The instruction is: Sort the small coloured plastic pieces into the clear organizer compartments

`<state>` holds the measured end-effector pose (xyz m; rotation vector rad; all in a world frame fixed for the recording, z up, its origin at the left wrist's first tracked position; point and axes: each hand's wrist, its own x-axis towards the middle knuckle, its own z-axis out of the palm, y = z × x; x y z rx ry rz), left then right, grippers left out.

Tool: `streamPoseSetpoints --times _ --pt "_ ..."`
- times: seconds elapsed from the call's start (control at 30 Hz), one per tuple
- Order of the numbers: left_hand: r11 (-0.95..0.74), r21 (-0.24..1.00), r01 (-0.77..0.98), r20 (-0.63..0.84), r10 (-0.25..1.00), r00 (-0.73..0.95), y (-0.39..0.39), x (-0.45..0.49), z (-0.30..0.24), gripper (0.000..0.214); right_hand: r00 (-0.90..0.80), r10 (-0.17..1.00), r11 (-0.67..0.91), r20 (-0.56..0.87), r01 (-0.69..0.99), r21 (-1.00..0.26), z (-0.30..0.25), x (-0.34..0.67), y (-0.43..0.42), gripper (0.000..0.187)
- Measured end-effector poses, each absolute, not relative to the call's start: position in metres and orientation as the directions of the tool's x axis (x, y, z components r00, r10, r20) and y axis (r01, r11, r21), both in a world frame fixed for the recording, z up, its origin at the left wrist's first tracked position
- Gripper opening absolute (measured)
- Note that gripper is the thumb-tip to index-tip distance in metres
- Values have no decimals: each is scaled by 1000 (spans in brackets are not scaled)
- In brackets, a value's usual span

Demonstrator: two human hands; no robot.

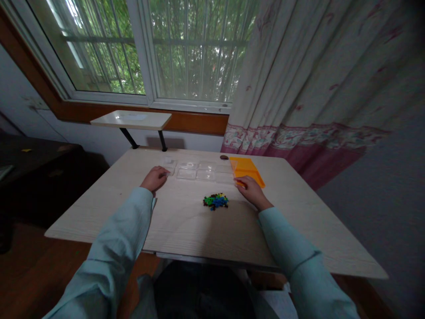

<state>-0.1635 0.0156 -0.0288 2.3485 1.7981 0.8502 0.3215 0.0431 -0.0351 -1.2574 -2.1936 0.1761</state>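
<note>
Several clear plastic boxes (186, 173) stand side by side in rows on the table, and their see-through walls make them hard to tell apart. At the left end of the rows, my left hand (155, 178) has its fingers drawn together on the edge of a box. My right hand (250, 191) grips the right end of the front row, its fingertips partly hidden. Just behind that hand lies an orange plastic tray (247, 166). A small heap of green, blue, yellow and dark brown pieces (215, 201) sits between my hands, nearer to me.
The pale wooden table (186, 230) carries a raised shelf (133, 118) on black legs at its back left. A small brown oval object (224, 157) lies near the back edge. A curtain (299, 110) hangs behind the right side, and a dark cabinet (36, 173) stands left.
</note>
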Motion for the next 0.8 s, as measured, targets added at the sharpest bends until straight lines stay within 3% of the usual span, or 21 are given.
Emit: streamPoseSetpoints --times 0.13,0.3,0.53,0.8 --pt "-437 376 817 416 868 273 12 -154 -30 32 -373 823 542 429 742 -396 -37 322 45 31" --pt "-411 321 853 416 870 263 7 -148 -26 31 -364 829 532 424 746 -400 -37 322 44 31" --pt "-346 266 900 498 848 179 -1 -133 -15 58 -391 827 534 405 772 -345 -32 319 40 37" --pt "-431 259 864 471 838 277 -1 -104 -27 39 -413 827 529 381 801 -280 -20 317 33 27"
